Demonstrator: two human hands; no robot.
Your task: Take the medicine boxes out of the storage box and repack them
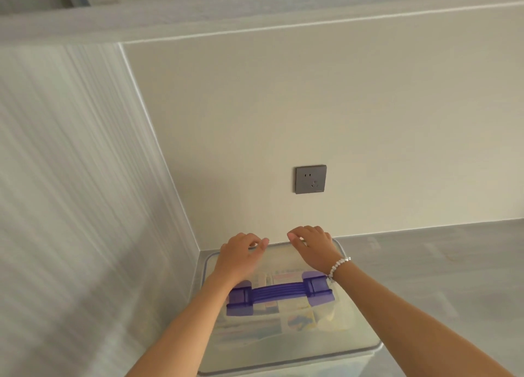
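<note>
Head view: left hand [241,253] and right hand [313,247] — fingers curled, pinching nothing — rest palm-down at the far edge of the storage box [283,351] lid, forearms extended.

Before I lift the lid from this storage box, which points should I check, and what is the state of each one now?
1. Left hand at the lid's far edge: ok.
2. Right hand at the same edge: ok.
3. Far-side latches released: cannot tell, the fingers hide them.
4. Purple handle lies flat, nothing on it: ok.
5. Free counter on the right for the lid: ok.
6. Medicine boxes inside, seen through the lid: ok.
</note>
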